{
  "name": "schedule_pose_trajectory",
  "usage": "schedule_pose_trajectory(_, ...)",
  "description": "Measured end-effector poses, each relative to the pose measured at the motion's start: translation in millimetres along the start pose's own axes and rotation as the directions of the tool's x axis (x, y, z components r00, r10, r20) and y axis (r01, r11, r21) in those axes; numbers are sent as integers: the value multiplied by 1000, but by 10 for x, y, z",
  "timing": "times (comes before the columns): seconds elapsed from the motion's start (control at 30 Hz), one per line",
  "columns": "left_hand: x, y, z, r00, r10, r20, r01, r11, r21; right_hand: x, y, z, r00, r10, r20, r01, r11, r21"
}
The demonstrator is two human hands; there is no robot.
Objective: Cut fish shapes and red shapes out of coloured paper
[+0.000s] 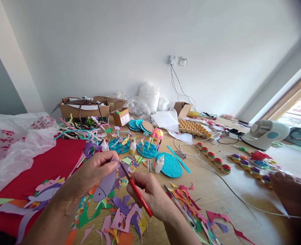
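My left hand (93, 173) pinches the upper edge of a purple paper fish shape (106, 185) with a drawn eye and gill line. My right hand (150, 195) is closed around red-handled scissors (137, 194), whose blades reach up to the purple paper near my left fingertips. Beneath both hands lies a heap of coloured paper scraps (122, 217) on the wooden table (211, 194).
Red felt sheet (43, 170) and plastic bags at left. Teal discs (169, 165), glue bottles (159, 164), pipe cleaners and cardboard boxes farther back. Another person's hand (290, 194) rests at right by a row of coloured egg-carton pieces. A small fan (265, 134) and white cable lie right.
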State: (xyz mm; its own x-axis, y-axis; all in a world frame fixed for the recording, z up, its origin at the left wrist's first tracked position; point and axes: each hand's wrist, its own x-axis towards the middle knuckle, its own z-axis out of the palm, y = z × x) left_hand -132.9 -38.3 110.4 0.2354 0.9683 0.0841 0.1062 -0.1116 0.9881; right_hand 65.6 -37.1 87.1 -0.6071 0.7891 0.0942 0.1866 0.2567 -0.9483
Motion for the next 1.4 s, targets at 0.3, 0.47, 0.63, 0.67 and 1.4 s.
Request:
schedule_pose_trajectory(0.3, -17, 63, -5, 1000, 7, 16, -8, 997, 80, -3, -37, -5, 1000, 7, 30, -7, 1000, -10)
schedule_pose_trajectory(0.47, -18, 83, -21, 1000, -1, 19, 0, 997, 74, 7, -21, -5, 1000, 10, 10, -10, 1000, -26)
schedule_pose_trajectory(0.63, -25, 53, -74, 999, -20, 26, 20, 999, 37, 1, -13, -20, 1000, 5, 20, -4, 999, -45)
schedule_pose_trajectory(0.67, -29, 47, -81, 999, -31, 23, 30, 999, 19, -2, -14, -23, 1000, 5, 27, -4, 999, -46)
schedule_pose_trajectory(1.4, 56, -44, 454, 965, 162, -205, -239, 861, -448, 83, -5, 168, 954, 145, -262, -6, 884, 467)
